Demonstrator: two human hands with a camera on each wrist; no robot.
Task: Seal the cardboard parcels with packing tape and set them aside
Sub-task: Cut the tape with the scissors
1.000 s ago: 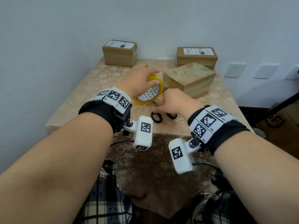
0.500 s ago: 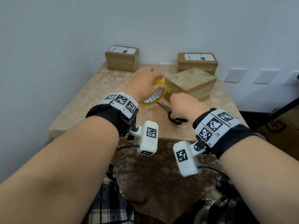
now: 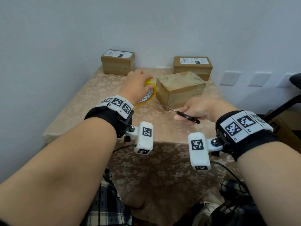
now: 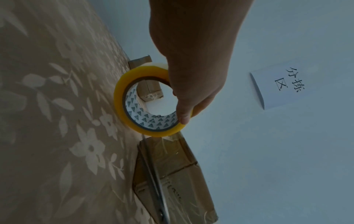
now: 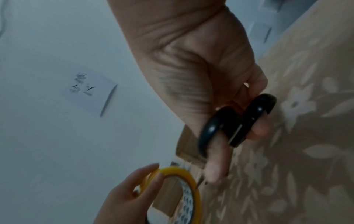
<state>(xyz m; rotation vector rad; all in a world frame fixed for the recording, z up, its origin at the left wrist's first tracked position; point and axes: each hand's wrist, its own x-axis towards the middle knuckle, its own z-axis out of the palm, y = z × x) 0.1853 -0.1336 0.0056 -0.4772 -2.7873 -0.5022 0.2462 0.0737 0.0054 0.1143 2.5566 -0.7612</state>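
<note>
From the head view I see my left hand [image 3: 136,86] wrapped over a yellow roll of packing tape [image 3: 149,95], held on edge just above the counter [image 3: 91,95], with the nearest cardboard parcel [image 3: 179,88] just to that hand's right. My right hand [image 3: 201,109] is clamped on black-handled scissors [image 3: 182,114], blades closed and pointing left past the parcel's near corner toward the roll. Two more labelled parcels sit beyond both hands against the wall, one [image 3: 118,64] past the left hand and one [image 3: 193,66] behind the near parcel. In the left wrist view, the thumb curls through the roll's core, fingers over its rim; a strip of tape [image 4: 168,145] runs from the roll onto the parcel just below the hand, with the scissor blades alongside it. A paper sign [image 4: 283,86] hangs on the wall. In the right wrist view, blurred, my fingers sit through both scissor loops, and the roll is just beyond the fingertips in the other hand.
</note>
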